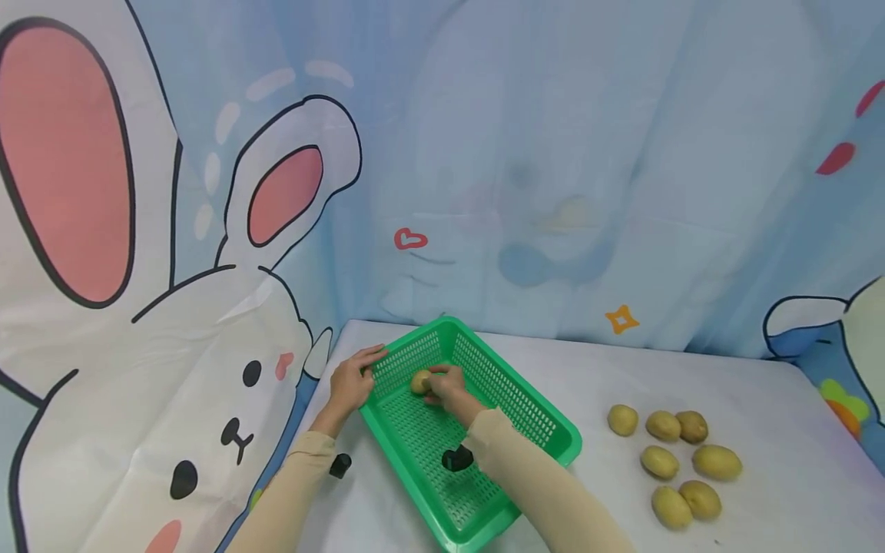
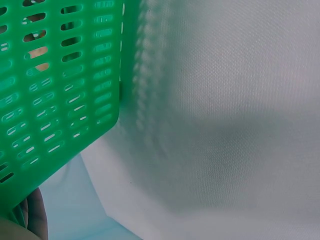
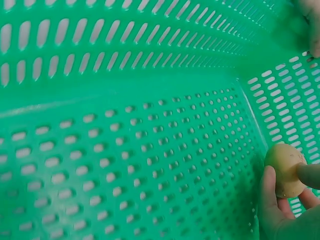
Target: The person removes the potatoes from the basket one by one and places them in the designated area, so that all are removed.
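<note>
A green plastic basket (image 1: 498, 385) with slotted walls stands on the white table. My left hand (image 1: 351, 379) grips its rim at the far left corner; a few of those fingers (image 2: 37, 212) show below the rim in the left wrist view. Inside the basket, my right hand (image 1: 448, 386) holds a potato (image 1: 419, 382) near the far end. The right wrist view has this potato (image 3: 285, 170) pinched between thumb and fingers, close to the end wall and over the perforated floor (image 3: 150, 165).
Several loose potatoes (image 1: 660, 462) lie on the table (image 1: 574, 361) to the right of the basket. A cartoon-printed curtain (image 1: 553, 153) hangs behind the table and along its left side. Small black wrist devices show at the left sleeve (image 1: 293, 476) and the right sleeve (image 1: 525, 468).
</note>
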